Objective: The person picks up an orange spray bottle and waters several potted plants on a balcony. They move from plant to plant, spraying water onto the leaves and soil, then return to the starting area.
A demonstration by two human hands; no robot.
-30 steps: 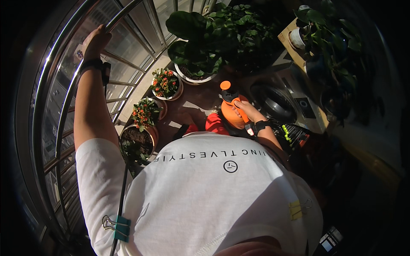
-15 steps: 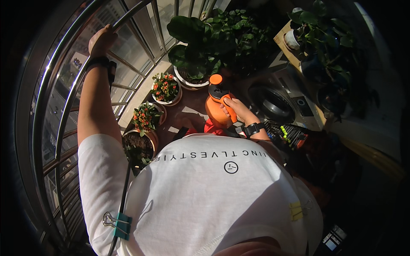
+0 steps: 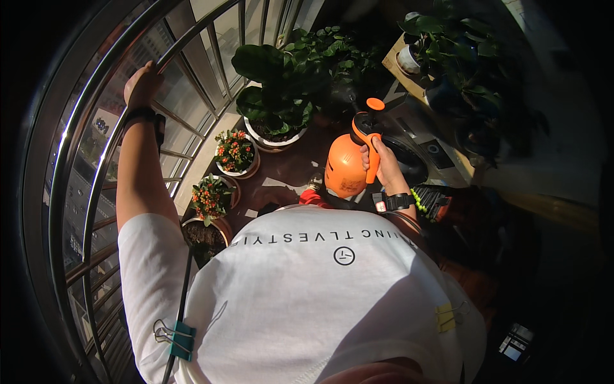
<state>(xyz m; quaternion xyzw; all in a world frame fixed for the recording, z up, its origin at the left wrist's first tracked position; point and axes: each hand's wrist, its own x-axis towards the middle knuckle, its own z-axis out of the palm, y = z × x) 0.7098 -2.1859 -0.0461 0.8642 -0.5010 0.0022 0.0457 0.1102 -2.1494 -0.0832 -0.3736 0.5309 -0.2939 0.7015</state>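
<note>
right hand (image 3: 387, 168) gripping orange sprayer (image 3: 344, 164) by handle (image 3: 372, 173); left hand (image 3: 143, 86) closed on metal railing (image 3: 68, 131); potted flowers (image 3: 235, 152) between railing and sprayer

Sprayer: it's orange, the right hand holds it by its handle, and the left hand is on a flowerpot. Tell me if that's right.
Not quite: the left hand is on the metal railing, as the head view shows. The right hand does hold the orange sprayer by its handle.
</note>
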